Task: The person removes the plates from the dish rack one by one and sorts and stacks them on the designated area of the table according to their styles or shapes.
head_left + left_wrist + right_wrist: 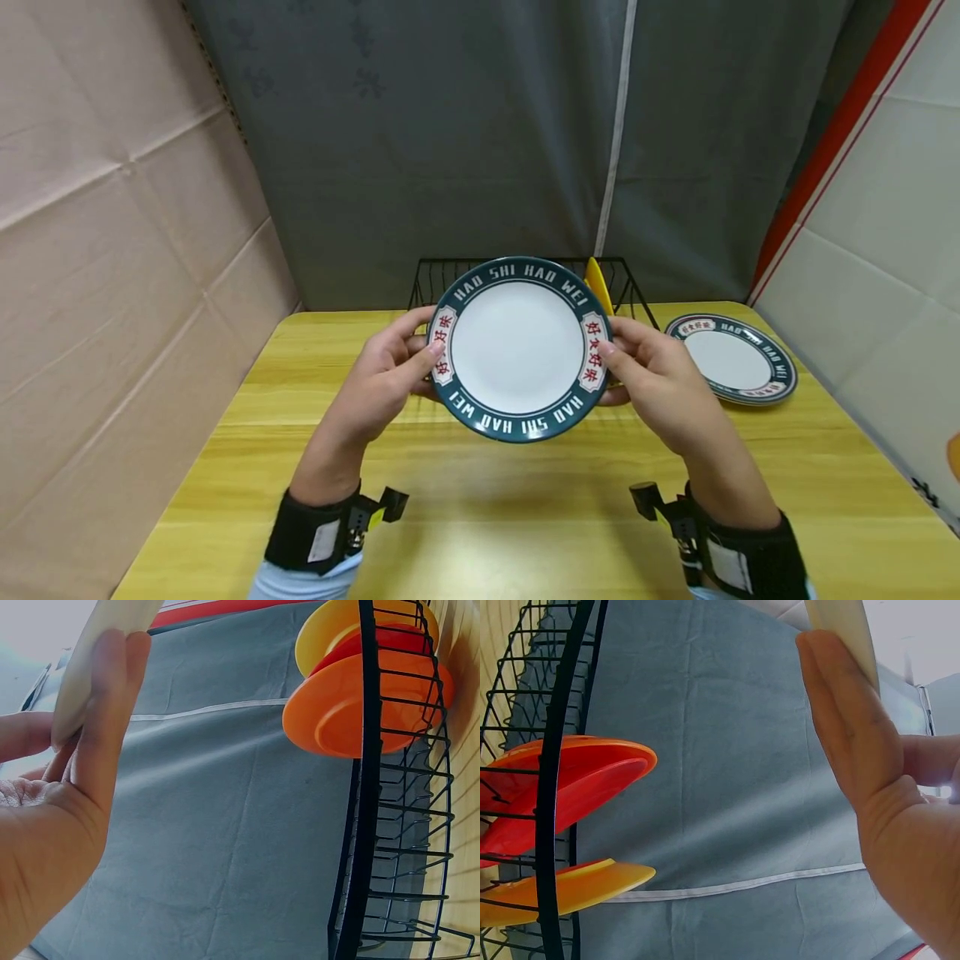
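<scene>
A round white plate (517, 346) with a dark green lettered rim is held up above the table, its face turned to the head camera. My left hand (386, 362) grips its left edge, thumb on the front and fingers behind. On the opposite edge my right hand (660, 375) holds it the same way. Behind the plate stands a black wire rack (367, 787), partly hidden in the head view. In the wrist views the rack holds an orange plate (330, 705), a red plate (592, 791) and a yellow plate (607, 889), all leaning on edge.
More green-rimmed plates (731, 358) lie stacked on the right of the wooden table (480, 517). A grey curtain (450, 133) hangs behind the table. Pale panels close in the left side (135, 333) and the right side (885, 250).
</scene>
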`<state>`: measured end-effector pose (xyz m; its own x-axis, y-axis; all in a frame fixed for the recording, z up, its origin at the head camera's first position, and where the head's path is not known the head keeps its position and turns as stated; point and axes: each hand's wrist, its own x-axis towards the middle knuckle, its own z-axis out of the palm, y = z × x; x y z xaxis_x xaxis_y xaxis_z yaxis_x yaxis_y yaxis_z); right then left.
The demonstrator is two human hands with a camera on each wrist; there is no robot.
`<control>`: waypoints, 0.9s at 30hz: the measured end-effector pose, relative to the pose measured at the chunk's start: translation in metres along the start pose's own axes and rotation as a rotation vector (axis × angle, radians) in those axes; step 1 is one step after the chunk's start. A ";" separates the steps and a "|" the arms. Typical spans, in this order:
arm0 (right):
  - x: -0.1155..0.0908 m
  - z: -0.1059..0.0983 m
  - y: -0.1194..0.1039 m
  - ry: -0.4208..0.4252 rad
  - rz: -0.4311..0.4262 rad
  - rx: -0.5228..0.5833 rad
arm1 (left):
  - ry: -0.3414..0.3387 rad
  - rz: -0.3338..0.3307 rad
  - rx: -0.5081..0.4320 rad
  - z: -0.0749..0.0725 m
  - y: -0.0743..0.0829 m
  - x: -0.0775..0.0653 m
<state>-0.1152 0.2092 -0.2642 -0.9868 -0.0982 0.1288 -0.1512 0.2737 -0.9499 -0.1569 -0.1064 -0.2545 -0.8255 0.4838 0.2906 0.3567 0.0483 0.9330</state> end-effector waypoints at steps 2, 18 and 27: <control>-0.001 -0.002 0.000 0.014 -0.004 0.009 | -0.003 -0.001 -0.021 0.001 0.000 0.001; 0.007 -0.084 0.046 0.304 -0.041 0.657 | -0.009 0.012 -0.105 0.001 -0.006 0.007; 0.013 -0.146 0.097 0.615 0.280 0.666 | -0.007 0.005 -0.107 0.000 -0.009 0.006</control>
<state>-0.1511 0.3746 -0.3130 -0.8682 0.4619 -0.1812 -0.0277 -0.4098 -0.9117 -0.1655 -0.1039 -0.2615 -0.8207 0.4901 0.2938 0.3113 -0.0478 0.9491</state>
